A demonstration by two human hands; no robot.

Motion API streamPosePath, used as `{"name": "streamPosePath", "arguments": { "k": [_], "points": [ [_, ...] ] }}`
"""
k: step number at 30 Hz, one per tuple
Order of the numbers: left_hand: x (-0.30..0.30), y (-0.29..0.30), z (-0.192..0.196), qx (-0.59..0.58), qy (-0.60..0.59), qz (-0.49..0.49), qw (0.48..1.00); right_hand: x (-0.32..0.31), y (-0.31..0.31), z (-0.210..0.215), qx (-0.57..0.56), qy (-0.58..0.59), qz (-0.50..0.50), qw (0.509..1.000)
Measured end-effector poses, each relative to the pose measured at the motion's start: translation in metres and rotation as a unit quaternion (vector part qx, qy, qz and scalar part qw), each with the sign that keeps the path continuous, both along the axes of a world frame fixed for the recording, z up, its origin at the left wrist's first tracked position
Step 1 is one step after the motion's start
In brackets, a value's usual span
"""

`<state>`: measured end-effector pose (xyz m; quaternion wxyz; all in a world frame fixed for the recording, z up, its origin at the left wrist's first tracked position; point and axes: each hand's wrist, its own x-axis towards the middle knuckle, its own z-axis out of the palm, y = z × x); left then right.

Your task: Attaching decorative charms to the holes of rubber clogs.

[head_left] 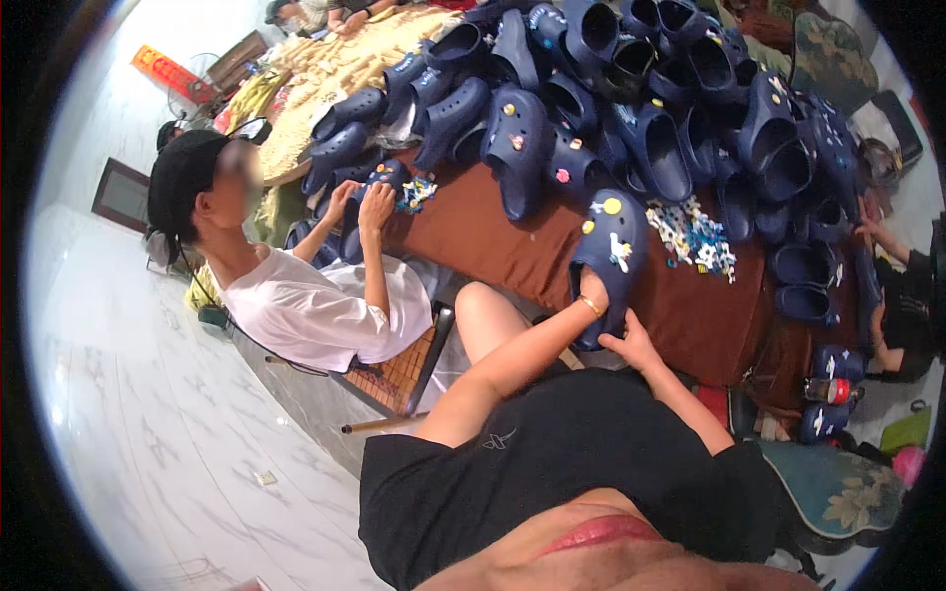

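A navy blue clog [623, 258] is in front of me at the table's near edge, toe pointing away. Yellow round charms and a white figure charm sit in the holes of its upper. My left hand [592, 287] reaches into its foot opening and holds it from within, the fingers hidden inside. At the heel end my right hand [636, 343] grips the clog with thumb and fingers. A loose pile of small white, blue and yellow charms [695, 234] lies on the brown cloth just right of the clog.
Many navy clogs [517, 143] are heaped across the far side of the brown-covered table [473, 231]. On my left a seated person [315, 305] handles another clog [386, 177] beside a smaller charm pile [416, 193]. Another person's arms [877, 241] show at the right, near a bottle [830, 391].
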<state>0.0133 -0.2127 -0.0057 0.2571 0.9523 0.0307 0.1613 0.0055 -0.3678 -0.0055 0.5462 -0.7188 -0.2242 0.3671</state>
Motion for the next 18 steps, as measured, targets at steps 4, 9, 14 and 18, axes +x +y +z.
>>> {"name": "streamPosePath", "arguments": {
  "k": [4, 9, 14, 18],
  "points": [
    [0.011, -0.008, -0.014, 0.025, 0.139, 0.019, 0.990, -0.008, 0.003, 0.026, 0.031, 0.016, -0.056, 0.998],
    [0.013, -0.036, 0.070, -0.049, 0.176, -0.111, 0.977, 0.007, -0.017, 0.003, 0.088, -0.085, -0.211, 0.970],
    [-0.019, -0.026, 0.081, -0.101, -0.065, -0.165, 0.979, 0.067, -0.030, 0.034, 0.118, -0.150, -0.383, 0.904],
    [-0.025, 0.004, 0.034, -0.079, -0.048, -0.070, 0.993, 0.132, -0.073, 0.079, 0.160, -0.067, -0.467, 0.867]
  ]
}}
